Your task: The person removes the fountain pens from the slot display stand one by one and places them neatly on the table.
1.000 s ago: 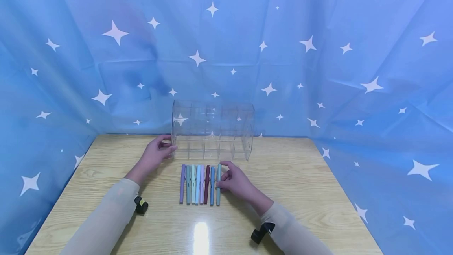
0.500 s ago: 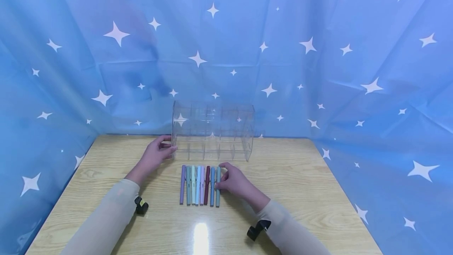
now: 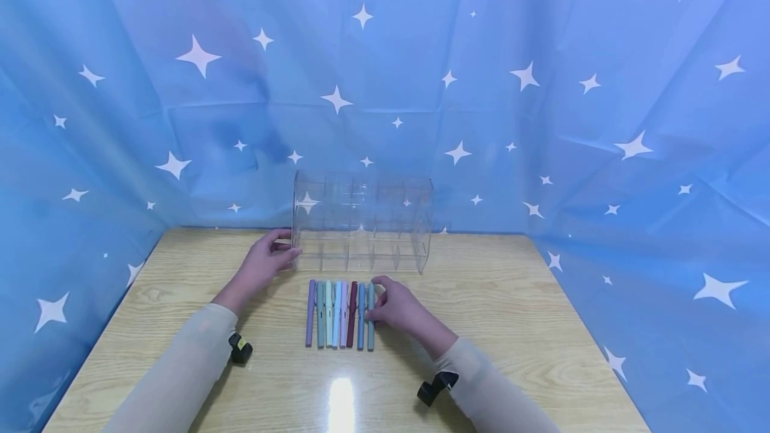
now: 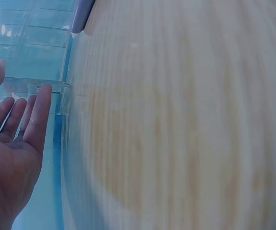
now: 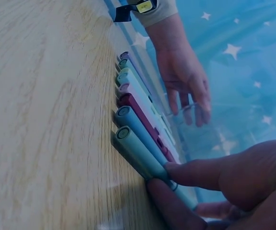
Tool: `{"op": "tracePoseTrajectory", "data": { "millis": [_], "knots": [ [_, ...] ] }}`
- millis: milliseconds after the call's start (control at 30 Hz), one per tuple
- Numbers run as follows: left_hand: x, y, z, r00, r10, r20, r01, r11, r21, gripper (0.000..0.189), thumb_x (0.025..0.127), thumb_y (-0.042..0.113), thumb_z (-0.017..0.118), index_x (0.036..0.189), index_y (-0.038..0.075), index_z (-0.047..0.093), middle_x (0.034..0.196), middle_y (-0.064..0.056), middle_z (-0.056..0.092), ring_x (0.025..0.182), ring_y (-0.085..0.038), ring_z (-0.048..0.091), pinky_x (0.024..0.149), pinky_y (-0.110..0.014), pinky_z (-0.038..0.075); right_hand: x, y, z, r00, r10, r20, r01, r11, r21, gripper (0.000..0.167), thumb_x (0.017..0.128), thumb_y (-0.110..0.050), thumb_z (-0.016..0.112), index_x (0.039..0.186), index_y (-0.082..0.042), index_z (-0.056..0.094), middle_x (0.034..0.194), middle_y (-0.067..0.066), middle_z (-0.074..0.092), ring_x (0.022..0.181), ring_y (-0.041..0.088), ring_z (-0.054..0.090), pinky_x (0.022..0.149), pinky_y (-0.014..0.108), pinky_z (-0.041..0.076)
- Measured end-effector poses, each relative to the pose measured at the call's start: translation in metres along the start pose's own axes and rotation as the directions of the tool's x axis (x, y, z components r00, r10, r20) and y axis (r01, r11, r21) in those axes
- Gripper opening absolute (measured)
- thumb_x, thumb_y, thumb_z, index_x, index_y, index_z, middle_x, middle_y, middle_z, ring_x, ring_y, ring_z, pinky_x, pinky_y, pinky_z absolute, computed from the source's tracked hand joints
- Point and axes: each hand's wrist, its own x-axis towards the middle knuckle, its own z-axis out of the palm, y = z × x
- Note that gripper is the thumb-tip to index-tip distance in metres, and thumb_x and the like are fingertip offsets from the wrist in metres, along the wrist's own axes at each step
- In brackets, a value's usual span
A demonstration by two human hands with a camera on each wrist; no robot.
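In the head view, several capped pens lie side by side in a row on the table, from a purple pen [image 3: 310,313] at the left to a teal pen [image 3: 370,336] at the right end. My right hand [image 3: 400,309] pinches that teal pen between thumb and fingers, as the right wrist view shows on the pen barrel [image 5: 140,153]. A dark red pen [image 3: 351,316] and a blue pen [image 3: 361,326] lie just left of it. Behind the row stands a clear plastic organizer [image 3: 385,262] with several compartments. My left hand [image 3: 261,264] rests at its left side, fingers extended.
The wooden table [image 3: 511,326] stretches to both sides of the pens. A blue curtain [image 3: 391,85] with white stars hangs close behind the organizer and along the sides. Black wrist cameras sit on both sleeves.
The right hand has shifted slightly left, bringing the teal pen closer to the blue pen at the row's right end. The left hand and the organizer stay in place.
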Motion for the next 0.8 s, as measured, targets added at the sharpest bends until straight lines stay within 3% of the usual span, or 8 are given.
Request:
{"op": "tracePoseTrajectory", "data": {
  "millis": [333,800],
  "knots": [
    [0.0009,-0.0004,0.0011,1.0,-0.005,-0.004,0.005,1.0,0.001,0.066,0.109,0.021,0.075,0.163,0.0,0.045,0.148,-0.029,0.059,0.133,-0.044,0.063,0.101,-0.048,0.067,-0.0011,0.0067,-0.0022,0.999,0.011,0.033,-0.015,0.994,0.111,0.091,0.091,0.002,0.088,0.167,0.003,0.038,0.092,0.014,0.069,0.072,0.022,0.076,0.067,0.035,0.07],
    [0.0018,-0.001,0.0008,1.0,0.002,-0.003,-0.002,1.0,0.011,0.066,0.109,0.022,0.076,0.163,-0.001,0.045,0.146,-0.029,0.059,0.132,-0.044,0.063,0.101,-0.045,0.067,-0.0031,0.0088,-0.0048,0.999,0.01,0.045,-0.016,0.991,0.136,0.085,0.095,-0.003,0.087,0.165,0.007,0.039,0.091,0.013,0.071,0.072,0.022,0.077,0.069,0.036,0.071]
  ]
}}
